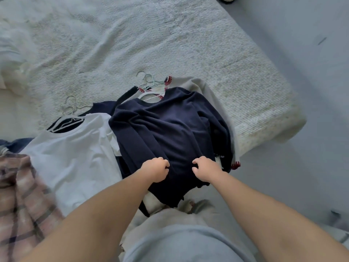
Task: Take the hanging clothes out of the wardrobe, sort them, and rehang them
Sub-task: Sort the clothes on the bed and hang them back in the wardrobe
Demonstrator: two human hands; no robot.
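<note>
From the head view we see our left hand (156, 169) and right hand (204, 168), fingers curled, each pinching the near hem of the navy sweater (170, 129). It lies on its white hanger (151, 95) atop a grey garment (204, 87) near the bed (132, 44) corner. A white T-shirt (71, 157) lies left, a plaid shirt (20, 190) farther left.

Left arm: bare, stretched forward and inward. Left hand (155, 170): knuckles up, fingers curled, pinching dark cloth. Right arm: bare, stretched forward and inward, mirroring the left. Right hand (204, 169): fingers curled, gripping the same cloth. Hands near each other, apart.
</note>
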